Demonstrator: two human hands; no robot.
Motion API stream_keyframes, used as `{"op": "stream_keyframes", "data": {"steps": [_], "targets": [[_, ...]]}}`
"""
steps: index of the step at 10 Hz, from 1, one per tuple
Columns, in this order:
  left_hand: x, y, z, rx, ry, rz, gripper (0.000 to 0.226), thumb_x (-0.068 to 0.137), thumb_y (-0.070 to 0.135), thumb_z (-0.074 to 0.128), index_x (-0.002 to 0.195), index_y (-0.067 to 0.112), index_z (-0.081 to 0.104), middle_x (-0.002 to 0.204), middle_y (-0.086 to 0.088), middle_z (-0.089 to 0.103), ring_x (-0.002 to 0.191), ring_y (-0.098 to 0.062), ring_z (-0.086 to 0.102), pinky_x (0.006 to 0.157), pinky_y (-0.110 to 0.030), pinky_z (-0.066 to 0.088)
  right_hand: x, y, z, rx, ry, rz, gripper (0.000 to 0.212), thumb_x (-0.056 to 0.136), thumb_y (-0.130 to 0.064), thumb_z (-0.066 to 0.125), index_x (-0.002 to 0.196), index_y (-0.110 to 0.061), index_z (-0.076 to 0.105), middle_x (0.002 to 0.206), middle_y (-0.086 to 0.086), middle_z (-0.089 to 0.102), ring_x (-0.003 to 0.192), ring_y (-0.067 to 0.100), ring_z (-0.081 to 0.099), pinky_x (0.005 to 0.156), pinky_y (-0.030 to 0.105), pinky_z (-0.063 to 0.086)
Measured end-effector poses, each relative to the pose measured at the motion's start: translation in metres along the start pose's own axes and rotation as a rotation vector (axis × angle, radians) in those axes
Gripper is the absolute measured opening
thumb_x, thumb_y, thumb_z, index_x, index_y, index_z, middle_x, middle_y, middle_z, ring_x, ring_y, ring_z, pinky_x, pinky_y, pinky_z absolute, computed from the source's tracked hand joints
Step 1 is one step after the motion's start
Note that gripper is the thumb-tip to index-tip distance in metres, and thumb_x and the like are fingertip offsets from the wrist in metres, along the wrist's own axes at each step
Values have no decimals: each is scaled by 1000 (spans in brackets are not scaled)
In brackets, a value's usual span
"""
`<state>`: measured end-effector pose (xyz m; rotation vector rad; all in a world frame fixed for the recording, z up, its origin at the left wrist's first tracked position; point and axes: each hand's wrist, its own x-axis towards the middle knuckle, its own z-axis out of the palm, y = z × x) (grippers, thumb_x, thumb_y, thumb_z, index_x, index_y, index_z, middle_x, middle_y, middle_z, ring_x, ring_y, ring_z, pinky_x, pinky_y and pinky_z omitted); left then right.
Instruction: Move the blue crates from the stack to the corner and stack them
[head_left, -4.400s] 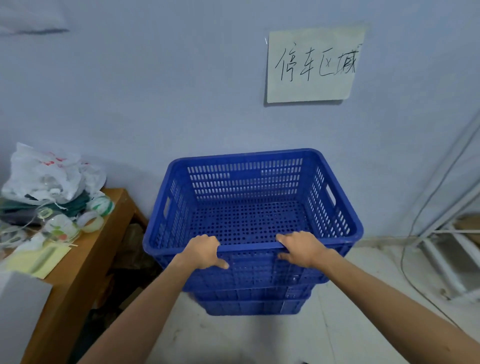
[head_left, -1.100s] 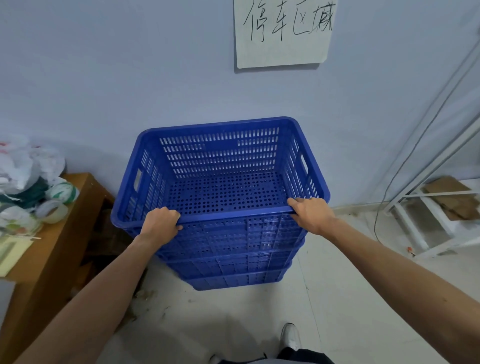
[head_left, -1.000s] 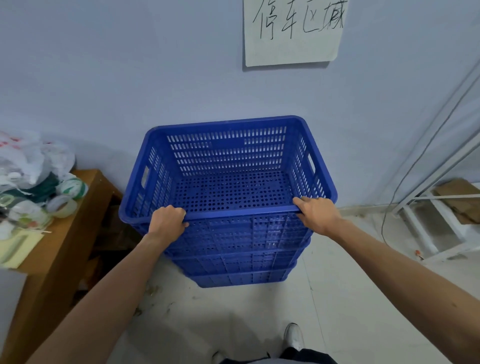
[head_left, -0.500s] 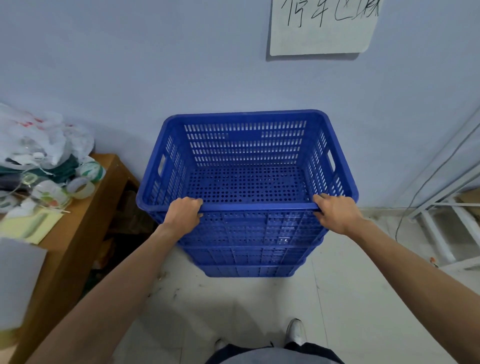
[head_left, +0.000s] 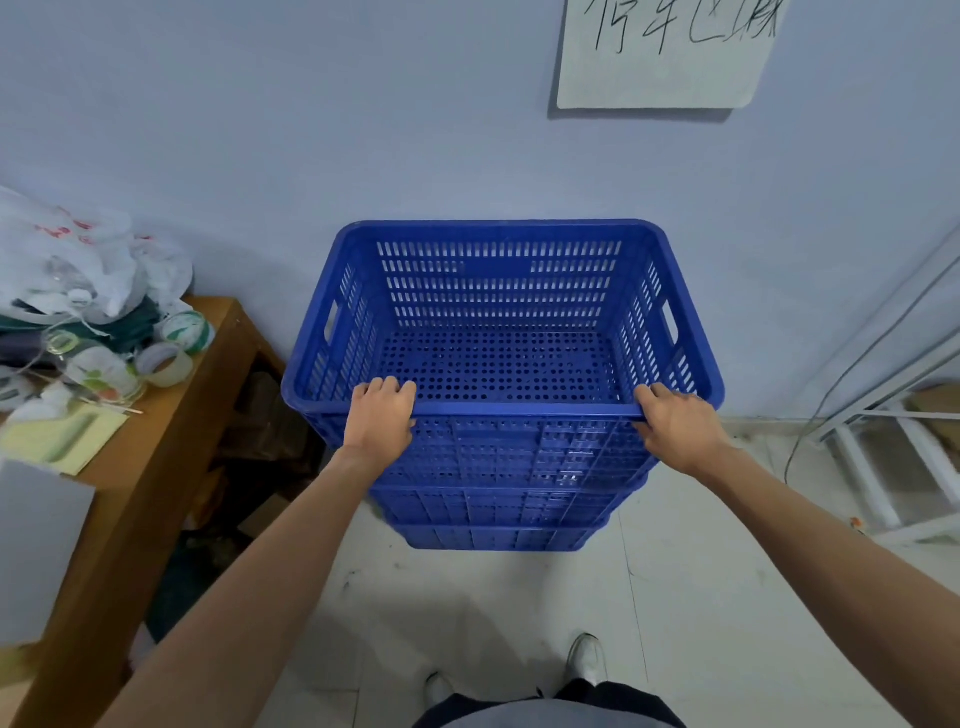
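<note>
The top blue crate (head_left: 501, 332) is seated in a nested stack of blue crates (head_left: 498, 512) that stands on the pale floor (head_left: 675, 597) against the far wall (head_left: 363, 130), with a wooden table (head_left: 171, 441) just to its left and a white rack (head_left: 893, 467) off to the right. Its near rim is gripped at both ends: the left hand (head_left: 382, 415) is curled over the rim near the left corner, fingers hooked inside and thumb under the lip, while the right hand (head_left: 675, 423) is closed on the rim near the right corner in the same way. The wide spacing is judged to be chosen so that the broad, light crate is kept level and can be squared over the crates beneath. The crate appears fully settled, its walls lined up with those below, so the placing step is judged to be nearly done, with only release of the rim left. A handwritten paper sign (head_left: 660, 52) is fixed to the wall above. Tape rolls (head_left: 169, 358) and plastic bags (head_left: 78, 260) are heaped on the table, close enough that a leftward shift of the stack could be blocked.
</note>
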<state>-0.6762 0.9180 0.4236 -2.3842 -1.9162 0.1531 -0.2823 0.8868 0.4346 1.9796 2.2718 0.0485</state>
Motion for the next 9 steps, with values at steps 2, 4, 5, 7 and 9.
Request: {"op": "stream_keyframes", "data": {"steps": [2,4,5,7,9], "targets": [[-2,4,0,-65,-46,-42,48,89,32,65,130,16,45,127,-8,53,120,-30,49,103,-44,40,-8,-18,4,-9,45,184,20,91,-27,57,105,-13,50,103,8,61,98,30,58,94,42,45],[-16,2,3,-84,-78,14,92,89,50,60,157,15,10,163,-13,11,150,-30,15,121,-47,17,-24,-38,6,-75,-2,255,40,86,-31,53,122,-14,46,117,9,55,113,32,50,109,44,33],[-36,1,4,-40,-58,52,104,87,57,58,157,17,-8,165,-11,-3,152,-29,1,123,-48,8,-31,-46,2,-45,-37,268,58,88,-36,51,139,-14,36,135,12,48,130,33,39,115,45,27],[-72,8,-8,-75,-100,49,108,87,59,57,155,22,-19,163,-9,-19,152,-28,-12,122,-49,9,-56,-59,-16,98,-157,235,83,97,-42,46,158,-18,-4,166,8,-4,153,28,-2,123,43,12],[-128,38,-3,-164,-187,-74,94,92,53,52,157,26,-10,165,-8,-13,153,-26,-6,121,-44,19,-100,-49,-16,231,-187,149,81,98,-40,43,158,-13,-3,166,6,-8,153,23,-2,124,39,10]]}}
